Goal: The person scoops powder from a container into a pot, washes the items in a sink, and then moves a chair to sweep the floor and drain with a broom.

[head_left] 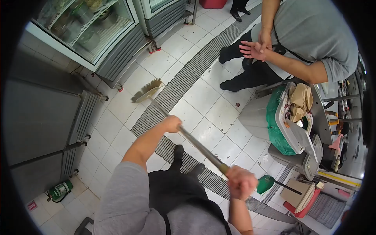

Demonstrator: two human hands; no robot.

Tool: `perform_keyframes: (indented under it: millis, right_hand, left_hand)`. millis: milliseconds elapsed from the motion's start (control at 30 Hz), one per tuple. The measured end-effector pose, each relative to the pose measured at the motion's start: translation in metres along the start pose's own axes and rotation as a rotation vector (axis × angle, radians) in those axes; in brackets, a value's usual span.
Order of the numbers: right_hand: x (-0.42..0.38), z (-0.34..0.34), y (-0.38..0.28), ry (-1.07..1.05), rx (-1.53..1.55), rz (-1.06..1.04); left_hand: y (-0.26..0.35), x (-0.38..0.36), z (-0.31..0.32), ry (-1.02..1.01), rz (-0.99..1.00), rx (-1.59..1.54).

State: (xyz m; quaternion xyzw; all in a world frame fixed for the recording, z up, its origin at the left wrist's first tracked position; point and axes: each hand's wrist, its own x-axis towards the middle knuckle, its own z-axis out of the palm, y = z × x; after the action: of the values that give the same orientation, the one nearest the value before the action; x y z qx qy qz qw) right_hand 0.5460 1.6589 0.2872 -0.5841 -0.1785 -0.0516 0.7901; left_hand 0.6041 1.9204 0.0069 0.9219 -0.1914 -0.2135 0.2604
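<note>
A long-handled broom [200,147] slants across my view, its handle held by both hands. Lower on the handle, my left hand [171,123] is closed around it. Nearer the top end, my right hand [242,182] wraps the handle in a fist. The broom's bristle head [147,91] is at the far end, over the white floor tiles beside the grated drain strip [184,91]. Small bits of debris are scattered on the tiles to the right of the drain. My fingers hide parts of the handle.
A grey trash bin [256,117] with a green liner stands at right, filled with paper waste. Past it, a co-worker in a grey shirt [309,31] stands with hands together. A green dustpan [265,184] lies lower right. Glass-door fridges [117,58] and a fire extinguisher [60,191] are left.
</note>
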Motion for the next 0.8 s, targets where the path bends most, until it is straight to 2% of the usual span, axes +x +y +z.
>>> perform_keyframes:
  millis: [67,133,233,300,333,367,433,467,500,567,600,633,667,700,733,767,800]
  right_hand:
    - [0.0,0.005,0.003,0.019,0.047,0.009]
    - [0.004,-0.009,-0.014,0.002,-0.057,-0.035]
    - [0.027,-0.025,-0.064,-0.123,-0.098,-0.075]
    - [0.047,-0.016,-0.101,-0.238,-0.175,-0.131]
    - [0.042,-0.027,-0.116,-0.162,-0.357,-0.407]
    - [0.064,-0.018,-0.166,-0.603,-0.312,-0.122]
    - [0.065,-0.008,-0.188,-0.486,-0.082,-0.3]
    - [0.062,-0.019,-0.19,-0.484,-0.088,-0.302]
    - [0.059,-0.038,-0.192,-0.489,-0.092,-0.31]
    - [0.074,-0.03,-0.151,-0.524,-0.068,-0.327]
    - [0.064,-0.019,-0.108,-0.147,0.179,-0.451]
    - [0.058,-0.029,-0.086,-0.205,-0.03,-0.201]
    - [0.036,-0.026,-0.034,0.149,-0.407,-0.28]
    - [0.018,-0.029,0.007,0.203,0.066,-0.008]
    - [0.035,0.001,0.034,0.017,-0.302,-0.032]
    - [0.038,0.032,0.062,0.057,-0.014,-0.003]
    - [0.045,0.046,0.07,-0.13,-0.03,-0.07]
  left_hand:
    - [0.007,-0.005,-0.009,-0.027,-0.072,-0.041]
    - [0.025,0.003,-0.003,0.321,0.03,-0.043]
    - [0.075,0.033,-0.002,0.494,0.134,-0.203]
    - [0.112,0.046,-0.021,0.256,0.233,-0.282]
    - [0.134,0.045,-0.04,0.182,0.333,-0.291]
    - [0.152,0.04,-0.055,0.101,0.433,-0.301]
    - [0.179,0.024,-0.083,0.039,0.418,-0.285]
    - [0.184,0.023,-0.091,-0.023,0.407,-0.266]
    - [0.174,0.025,-0.094,-0.025,0.415,-0.266]
    - [0.128,0.028,-0.102,0.134,0.353,-0.14]
    - [0.094,0.033,-0.097,0.196,0.315,-0.13]
    - [0.059,0.04,-0.1,0.23,0.233,-0.043]
    - [0.02,0.048,-0.1,0.278,0.197,-0.052]
    - [-0.019,0.057,-0.096,0.352,0.139,-0.037]
    - [-0.046,0.055,-0.1,0.349,0.076,0.031]
    - [-0.063,0.059,-0.103,0.356,0.015,0.101]
    - [-0.071,0.07,-0.093,0.361,0.022,0.105]
